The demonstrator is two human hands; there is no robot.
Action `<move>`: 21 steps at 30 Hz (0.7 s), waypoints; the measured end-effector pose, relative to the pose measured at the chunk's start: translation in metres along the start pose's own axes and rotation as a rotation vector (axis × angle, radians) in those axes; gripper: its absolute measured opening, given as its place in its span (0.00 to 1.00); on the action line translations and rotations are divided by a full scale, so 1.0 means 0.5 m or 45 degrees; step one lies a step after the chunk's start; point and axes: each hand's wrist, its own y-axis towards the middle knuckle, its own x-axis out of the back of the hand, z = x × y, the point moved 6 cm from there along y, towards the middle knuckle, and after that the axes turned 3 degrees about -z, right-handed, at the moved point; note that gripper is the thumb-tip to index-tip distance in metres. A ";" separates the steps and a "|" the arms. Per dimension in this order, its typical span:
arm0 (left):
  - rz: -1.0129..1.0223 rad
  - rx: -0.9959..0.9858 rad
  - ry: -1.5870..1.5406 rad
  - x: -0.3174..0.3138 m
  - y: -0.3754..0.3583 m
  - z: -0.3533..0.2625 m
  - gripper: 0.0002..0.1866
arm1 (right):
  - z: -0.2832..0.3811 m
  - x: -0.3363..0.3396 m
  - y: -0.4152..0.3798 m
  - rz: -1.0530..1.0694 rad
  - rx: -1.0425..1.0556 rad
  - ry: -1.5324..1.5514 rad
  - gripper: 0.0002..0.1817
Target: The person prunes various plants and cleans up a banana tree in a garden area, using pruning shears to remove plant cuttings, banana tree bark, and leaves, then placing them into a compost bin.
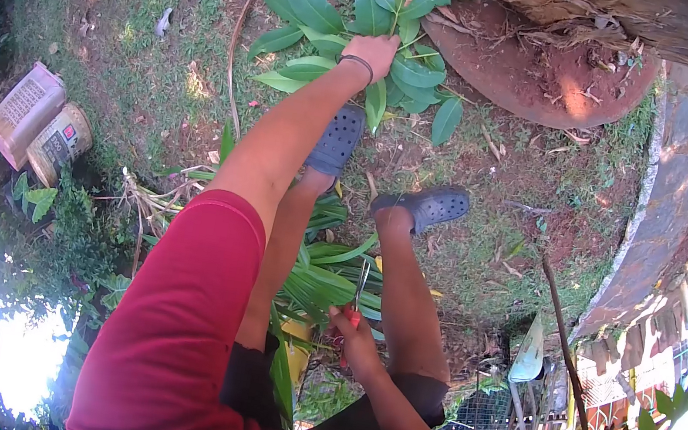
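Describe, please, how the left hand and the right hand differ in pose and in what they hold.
The left hand reaches far forward and grips a leafy branch; the right hand is near the knees, holding red-handled scissors. The left wears a dark wristband; none shows on the right. Both are ungloved.
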 end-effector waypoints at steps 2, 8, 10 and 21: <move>0.041 -0.064 0.062 0.008 0.005 -0.004 0.17 | 0.001 -0.001 0.003 0.007 0.021 0.017 0.18; 0.113 -0.401 0.290 0.012 0.016 -0.053 0.15 | -0.005 -0.011 0.003 0.000 0.042 0.060 0.17; 0.079 -0.434 0.294 -0.003 0.014 -0.070 0.15 | 0.017 -0.013 -0.005 -0.007 0.044 0.069 0.17; 0.052 -0.469 0.221 -0.036 0.017 -0.076 0.15 | 0.007 -0.024 0.011 0.014 0.017 -0.004 0.18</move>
